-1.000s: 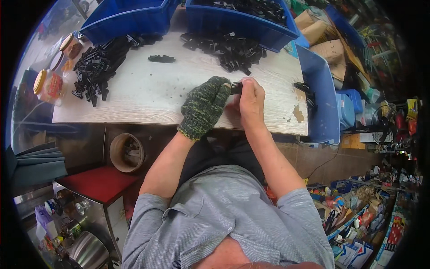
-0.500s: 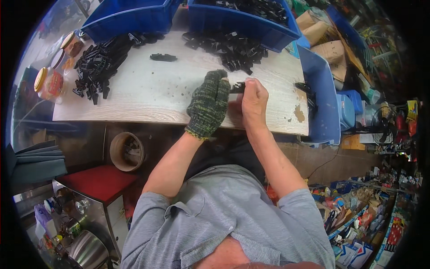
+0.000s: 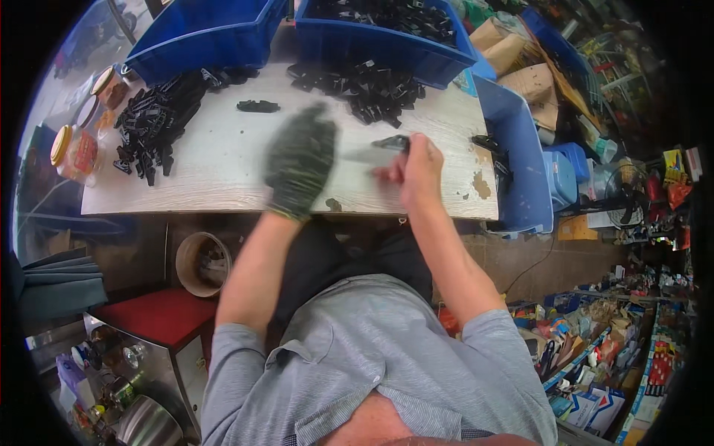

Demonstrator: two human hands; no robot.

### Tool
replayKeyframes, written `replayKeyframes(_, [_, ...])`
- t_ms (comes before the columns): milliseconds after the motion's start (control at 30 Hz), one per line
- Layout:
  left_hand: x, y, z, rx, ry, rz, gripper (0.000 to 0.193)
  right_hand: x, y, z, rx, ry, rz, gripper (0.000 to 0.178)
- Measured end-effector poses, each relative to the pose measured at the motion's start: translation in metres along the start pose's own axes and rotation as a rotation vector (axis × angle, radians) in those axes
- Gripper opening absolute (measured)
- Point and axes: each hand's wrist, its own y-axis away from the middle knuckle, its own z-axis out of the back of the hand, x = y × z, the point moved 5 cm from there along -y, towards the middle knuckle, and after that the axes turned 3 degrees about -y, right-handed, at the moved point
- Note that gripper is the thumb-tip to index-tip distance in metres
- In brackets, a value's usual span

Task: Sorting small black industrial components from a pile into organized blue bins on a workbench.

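My right hand (image 3: 421,177) is bare and pinches a small black plastic part (image 3: 391,143) above the right half of the white table (image 3: 216,160). To its left, apart from that part, my left hand (image 3: 301,160) wears a dark green knitted glove. Motion smears its fingers, so what they do or hold cannot be made out. A single black plastic part (image 3: 258,106) lies on the tabletop beyond the glove. Beyond my right hand spreads a heap of similar black parts (image 3: 375,93). Another heap of black parts (image 3: 154,126) covers the table's left side.
Two blue bins (image 3: 204,46) stand along the table's far edge, the right one holding black parts (image 3: 383,16). A lighter blue bin (image 3: 529,175) hangs low at the right edge. Lidded jars (image 3: 76,149) sit at the left edge. A round bucket (image 3: 199,265) stands below the front edge.
My gloved left hand has moved left, away from my right hand. The black part stays in my right hand, now turned, and some right fingers have spread. The whole view has shifted slightly.
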Motion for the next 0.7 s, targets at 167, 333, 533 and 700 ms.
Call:
replayKeyframes(167, [0.062,-0.046,0.052,-0.001,-0.606,-0.008,0.035,0.050,-0.040,0.052,-0.397,-0.021,0.047,0.030])
replayKeyframes(333, [0.052,-0.044,0.052,0.195,-0.743,0.000,0.035,0.081,-0.058,0.111,-0.583,0.000,0.202,0.031])
replayKeyframes(533, [0.056,-0.035,0.027,0.246,-0.661,-0.303,0.031,0.052,-0.059,0.084,-0.378,0.114,0.065,0.029])
replayKeyframes(700, [0.056,-0.032,0.025,0.239,-0.590,-0.251,0.031,0.033,-0.064,0.036,-0.096,0.568,-0.090,0.031])
